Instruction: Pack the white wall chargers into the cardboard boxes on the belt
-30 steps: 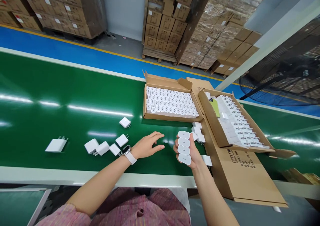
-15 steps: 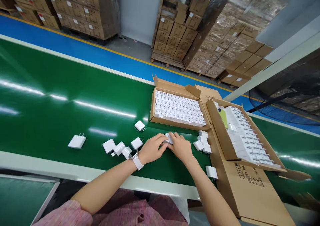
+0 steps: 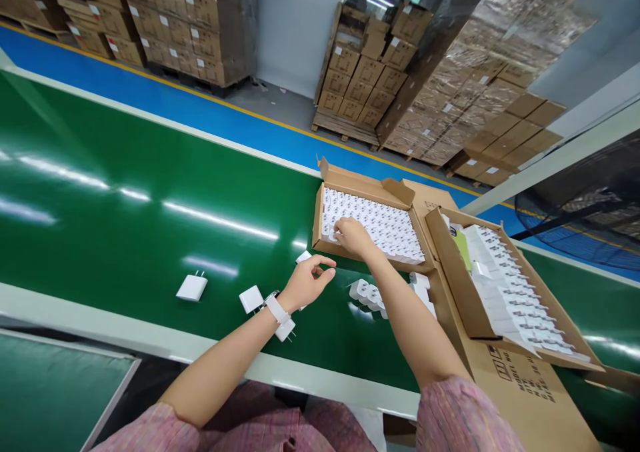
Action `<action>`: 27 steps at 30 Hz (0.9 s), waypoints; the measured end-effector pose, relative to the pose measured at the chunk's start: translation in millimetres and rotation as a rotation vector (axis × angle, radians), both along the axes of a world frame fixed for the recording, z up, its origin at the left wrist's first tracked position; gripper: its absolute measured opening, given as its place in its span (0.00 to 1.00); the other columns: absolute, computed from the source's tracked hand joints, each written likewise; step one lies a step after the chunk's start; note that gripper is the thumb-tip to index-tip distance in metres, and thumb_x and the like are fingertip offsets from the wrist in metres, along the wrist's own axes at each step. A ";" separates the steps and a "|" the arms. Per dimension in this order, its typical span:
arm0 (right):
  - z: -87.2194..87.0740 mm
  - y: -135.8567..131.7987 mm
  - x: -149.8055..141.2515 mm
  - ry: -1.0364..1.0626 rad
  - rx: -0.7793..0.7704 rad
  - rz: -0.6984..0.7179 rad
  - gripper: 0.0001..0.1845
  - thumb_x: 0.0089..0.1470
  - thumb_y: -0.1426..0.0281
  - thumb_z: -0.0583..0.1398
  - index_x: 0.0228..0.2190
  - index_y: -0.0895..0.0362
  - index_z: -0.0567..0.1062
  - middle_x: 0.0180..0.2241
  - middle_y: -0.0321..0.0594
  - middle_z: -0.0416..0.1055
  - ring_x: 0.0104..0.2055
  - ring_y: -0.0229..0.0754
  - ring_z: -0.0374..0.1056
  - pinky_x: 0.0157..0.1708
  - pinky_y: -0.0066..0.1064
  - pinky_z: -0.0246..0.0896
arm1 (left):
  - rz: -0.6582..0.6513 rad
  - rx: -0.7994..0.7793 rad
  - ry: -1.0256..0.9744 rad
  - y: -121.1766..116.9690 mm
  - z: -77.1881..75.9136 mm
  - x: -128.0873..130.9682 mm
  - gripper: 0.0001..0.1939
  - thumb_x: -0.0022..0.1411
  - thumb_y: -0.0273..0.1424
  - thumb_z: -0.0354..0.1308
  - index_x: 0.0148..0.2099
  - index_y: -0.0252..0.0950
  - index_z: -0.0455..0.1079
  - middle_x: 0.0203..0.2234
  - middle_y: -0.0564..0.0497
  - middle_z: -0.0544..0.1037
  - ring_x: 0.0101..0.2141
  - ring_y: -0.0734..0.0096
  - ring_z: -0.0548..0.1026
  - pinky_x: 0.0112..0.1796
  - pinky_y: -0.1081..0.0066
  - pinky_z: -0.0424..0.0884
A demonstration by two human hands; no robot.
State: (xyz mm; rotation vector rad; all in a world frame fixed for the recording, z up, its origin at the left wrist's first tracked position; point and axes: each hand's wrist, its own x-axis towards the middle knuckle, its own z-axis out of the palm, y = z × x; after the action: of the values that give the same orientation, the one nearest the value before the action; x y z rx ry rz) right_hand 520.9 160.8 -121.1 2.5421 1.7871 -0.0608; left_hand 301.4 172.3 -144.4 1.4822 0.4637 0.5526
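Observation:
My right hand [image 3: 353, 237] reaches into an open cardboard tray [image 3: 316, 225] packed with rows of white plug chargers [image 3: 380, 229]. Its fingertips press among the chargers at the tray's left side, and anything in its grip is hidden. My left hand [image 3: 310, 282] hovers over the green conveyor belt [image 3: 125, 192] with curled fingers and nothing in them. Loose white chargers lie near it, one [image 3: 251, 299] beside the wrist and another [image 3: 303, 257] just past the fingers. A short row of chargers [image 3: 367, 295] lies under my right forearm.
A second open carton [image 3: 505, 285] of white chargers sits at the right, on a flattened cardboard box [image 3: 520, 379]. One charger [image 3: 191, 287] lies alone further left. Stacked carton pallets [image 3: 360, 79] stand beyond the blue floor strip, and a black fan [image 3: 580, 205] stands at right.
My hands have come apart. The right one has moved forward from the belt into the tray, and the left has drawn back slightly. A row of chargers now lies where my hands were.

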 end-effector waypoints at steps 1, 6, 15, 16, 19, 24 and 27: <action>0.0 4.4 1.0 0.000 0.006 0.009 0.08 0.60 0.75 0.61 0.41 0.58 0.79 0.44 0.51 0.76 0.49 0.52 0.70 0.48 0.37 0.62 | -0.002 -0.004 -0.001 0.0 0.6 0.0 0.11 0.66 0.38 0.60 0.43 0.37 0.78 0.23 0.54 0.73 0.24 0.71 0.70 0.26 0.71 0.66; 1.3 -10.7 3.2 0.003 0.051 0.009 0.11 0.66 0.67 0.58 0.46 0.56 0.77 0.47 0.51 0.75 0.50 0.52 0.70 0.47 0.38 0.64 | -0.012 -0.029 -0.017 0.0 7.0 -2.8 0.10 0.65 0.36 0.60 0.43 0.36 0.78 0.23 0.53 0.74 0.25 0.70 0.71 0.27 0.71 0.65; -7.9 -235.8 9.2 0.086 0.164 -0.316 0.31 0.56 0.41 0.60 0.50 0.49 0.74 0.51 0.47 0.74 0.54 0.58 0.71 0.47 0.46 0.70 | -0.044 -0.006 -0.045 -4.0 5.4 -3.6 0.11 0.66 0.37 0.62 0.46 0.37 0.79 0.39 0.45 0.81 0.33 0.67 0.77 0.29 0.71 0.70; -12.7 -252.2 7.4 0.126 0.137 -0.340 0.33 0.55 0.41 0.61 0.53 0.49 0.73 0.53 0.48 0.74 0.55 0.59 0.70 0.49 0.47 0.70 | -0.042 0.002 -0.048 -3.0 5.5 -4.1 0.11 0.66 0.37 0.62 0.46 0.37 0.79 0.41 0.45 0.81 0.34 0.67 0.77 0.29 0.71 0.71; -27.9 -269.6 -0.6 0.254 0.129 -0.359 0.38 0.54 0.44 0.63 0.60 0.50 0.69 0.57 0.49 0.73 0.59 0.59 0.68 0.53 0.48 0.69 | -0.024 0.024 -0.058 3.5 6.0 -6.0 0.12 0.67 0.37 0.61 0.48 0.37 0.78 0.42 0.44 0.82 0.36 0.65 0.79 0.32 0.70 0.73; -41.2 -235.7 -12.5 0.195 0.133 -0.339 0.32 0.58 0.49 0.62 0.60 0.47 0.70 0.55 0.46 0.75 0.56 0.59 0.69 0.43 0.44 0.71 | 0.011 0.125 -0.042 12.8 4.7 -7.3 0.14 0.68 0.38 0.59 0.50 0.37 0.77 0.43 0.43 0.82 0.37 0.63 0.79 0.33 0.69 0.75; -42.2 -209.1 -20.8 0.090 0.083 -0.332 0.22 0.62 0.53 0.61 0.54 0.47 0.75 0.50 0.44 0.78 0.50 0.57 0.71 0.34 0.39 0.68 | -0.018 0.258 -0.008 10.4 2.6 -8.2 0.17 0.68 0.40 0.60 0.54 0.38 0.76 0.49 0.42 0.79 0.39 0.62 0.80 0.32 0.69 0.75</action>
State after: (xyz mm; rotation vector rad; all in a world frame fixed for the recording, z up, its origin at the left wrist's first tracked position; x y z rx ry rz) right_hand 500.1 -48.3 -163.3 2.9134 1.4004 -0.1130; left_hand 293.1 182.7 -141.9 1.7280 0.3827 0.6220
